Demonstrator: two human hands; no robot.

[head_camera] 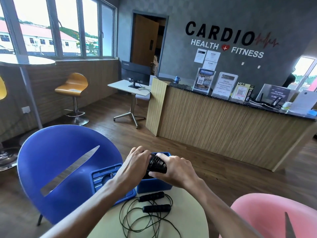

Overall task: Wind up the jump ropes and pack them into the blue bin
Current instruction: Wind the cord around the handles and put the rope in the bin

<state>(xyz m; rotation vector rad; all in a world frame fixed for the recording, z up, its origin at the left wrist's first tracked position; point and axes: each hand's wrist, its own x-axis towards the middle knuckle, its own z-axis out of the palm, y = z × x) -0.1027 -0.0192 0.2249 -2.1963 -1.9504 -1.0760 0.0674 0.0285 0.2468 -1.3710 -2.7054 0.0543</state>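
A black jump rope wound into a tight bundle point(157, 164) is held just above the open blue bin point(154, 186). My left hand point(135, 160) grips its far end and my right hand point(173, 167) wraps around its near side. A second jump rope point(137, 219) lies loose on the cream table point(188, 220) in front of the bin, its two black handles point(157, 202) side by side and its thin cord in tangled loops. The bin's inside is mostly hidden behind my hands.
The blue lid point(103, 177) lies left of the bin, partly under my left forearm. A blue chair point(60, 160) stands beyond the table at left, a pink chair point(265, 215) at right. A wooden reception counter point(223, 127) runs across the room behind.
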